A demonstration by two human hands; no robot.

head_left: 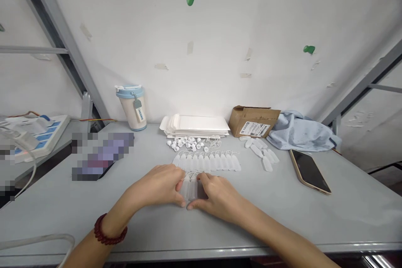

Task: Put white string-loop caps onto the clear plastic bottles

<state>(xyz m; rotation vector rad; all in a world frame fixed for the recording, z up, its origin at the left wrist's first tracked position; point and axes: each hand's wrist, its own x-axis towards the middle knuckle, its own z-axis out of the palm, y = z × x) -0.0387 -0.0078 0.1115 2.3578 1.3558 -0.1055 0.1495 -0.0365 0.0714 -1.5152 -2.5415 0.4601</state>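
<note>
Two small translucent plastic vials (190, 188) with thin white loops at their tops stand or lie side by side on the grey table; which one I cannot tell. My left hand (158, 186) curls around their left side, thumb low and fingers near the top. From the right, my right hand (220, 197) grips them likewise, thumb at the bottom end and forefinger by the top. Just beyond is a neat row of matching vials (207, 163), each with a loop. Behind that row lie a heap of small white caps (188, 143) and loose white loops (215, 142).
Flat white cartons (197, 123) are stacked by the wall, beside an open brown box (251, 121). Loose vials (266, 161) lie at right, near a blue cloth (301, 132) and phone (310, 171). At left are a tumbler (133, 109), a blurred purple item (106, 155) and a power strip (47, 138).
</note>
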